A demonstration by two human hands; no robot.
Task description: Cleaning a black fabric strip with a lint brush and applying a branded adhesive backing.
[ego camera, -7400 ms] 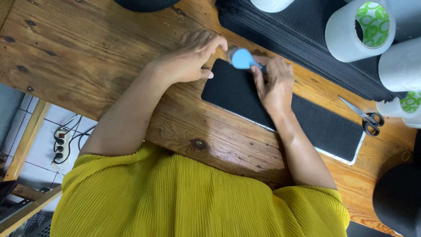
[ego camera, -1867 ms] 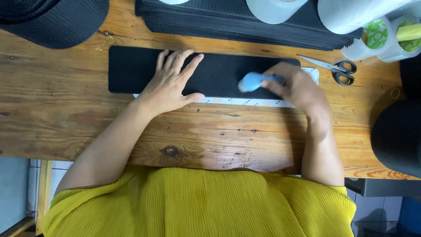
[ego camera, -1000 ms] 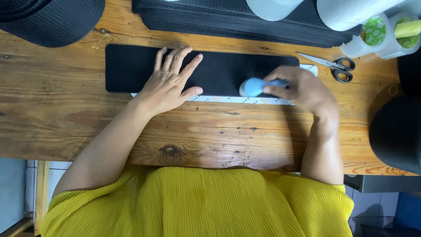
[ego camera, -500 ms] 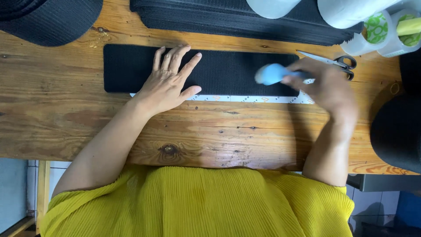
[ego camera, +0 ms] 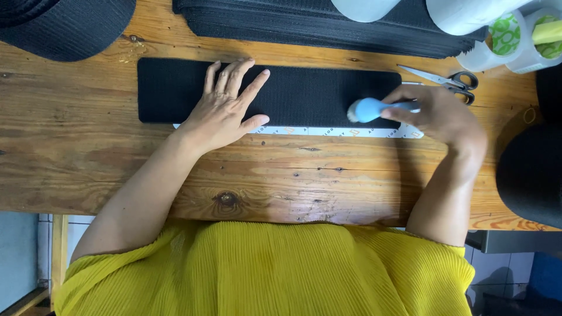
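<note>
We press our left hand flat, fingers spread, on the long black fabric strip; at 3 o'clock, our right hand clamps the light-blue plastic-handled brush.

A knotty wooden table fills the frame. On it, at upper centre, lies a long black fabric strip over a white backing strip. Scissors rest at upper right, beside white rolls. A stack of black strips lines the top edge; a dark round object sits at upper left.

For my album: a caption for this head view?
Left hand flat on black strip; right hand holds blue tool on it.
</note>
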